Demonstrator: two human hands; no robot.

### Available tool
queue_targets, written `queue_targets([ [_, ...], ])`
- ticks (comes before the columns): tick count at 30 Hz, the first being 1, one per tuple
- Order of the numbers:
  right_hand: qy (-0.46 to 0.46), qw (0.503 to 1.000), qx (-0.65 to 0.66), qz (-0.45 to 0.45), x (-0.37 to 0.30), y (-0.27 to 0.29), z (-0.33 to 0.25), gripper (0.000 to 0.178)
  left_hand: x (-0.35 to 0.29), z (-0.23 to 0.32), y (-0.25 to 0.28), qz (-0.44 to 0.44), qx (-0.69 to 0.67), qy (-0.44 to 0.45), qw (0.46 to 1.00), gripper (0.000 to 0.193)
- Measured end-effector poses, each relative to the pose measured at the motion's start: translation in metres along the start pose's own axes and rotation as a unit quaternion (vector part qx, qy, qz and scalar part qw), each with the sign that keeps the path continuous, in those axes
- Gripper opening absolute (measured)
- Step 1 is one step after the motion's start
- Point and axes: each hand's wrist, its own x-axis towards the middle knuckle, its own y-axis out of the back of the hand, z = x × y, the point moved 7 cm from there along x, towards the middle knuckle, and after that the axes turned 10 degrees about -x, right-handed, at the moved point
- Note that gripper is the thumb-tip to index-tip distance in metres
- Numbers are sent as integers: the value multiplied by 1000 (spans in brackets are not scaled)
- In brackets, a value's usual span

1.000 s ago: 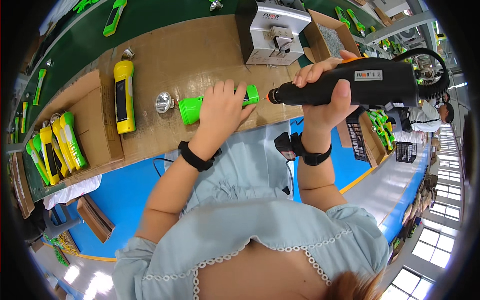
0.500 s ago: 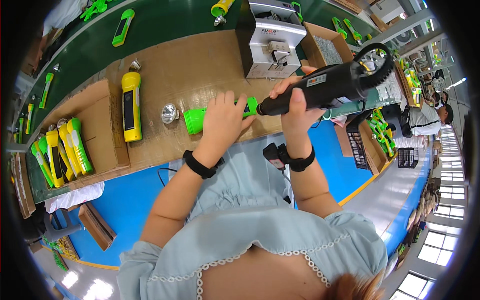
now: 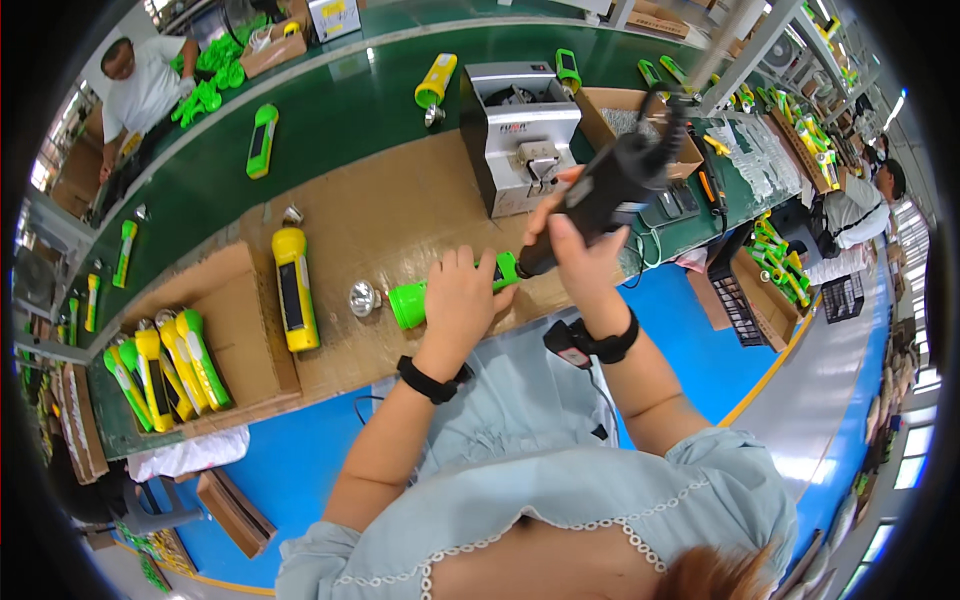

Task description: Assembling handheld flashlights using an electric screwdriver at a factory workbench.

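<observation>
A bright green flashlight (image 3: 408, 306) lies on the cardboard sheet, its wide head toward the left. My left hand (image 3: 460, 305) is closed over its middle, holding it down. In my right hand (image 3: 582, 255) is a black electric screwdriver (image 3: 605, 190), tilted up and to the right. Its lower tip meets or nearly meets the flashlight's narrow end; the exact contact is hidden. Just left of the flashlight head sits a loose silver reflector (image 3: 363, 298). Farther left, a yellow flashlight (image 3: 294, 295) lies with a reflector at its top end.
An open cardboard box (image 3: 268, 330) at left holds several green and yellow flashlights. A grey metal machine (image 3: 515, 150) stands beyond my hands, beside a cardboard box of small metal parts (image 3: 688, 160). Across the green bench, a person (image 3: 150, 85) works. Orange-handled tools (image 3: 711, 185) lie at right.
The screwdriver has swung from nearly level to a steeper tilt, its back end rising and blurred. My left hand still holds the flashlight. The whole view has shifted, showing more of the far bench.
</observation>
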Motion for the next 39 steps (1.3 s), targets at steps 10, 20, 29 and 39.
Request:
queue_targets([
  [10, 153, 974, 10, 164, 95, 46, -26, 33, -2, 5, 1, -4, 9, -8, 1000, 43],
  [20, 80, 988, -58, 121, 123, 33, 7, 25, 0, 5, 1, -9, 18, -5, 1000, 42],
  [29, 36, 996, 31, 79, 63, 6, -16, 23, -4, 3, -1, -16, 30, 4, 999, 46],
  [39, 23, 1000, -7, 20, 42, -12, -2, 28, -6, 4, -2, -13, 38, 5, 999, 47],
])
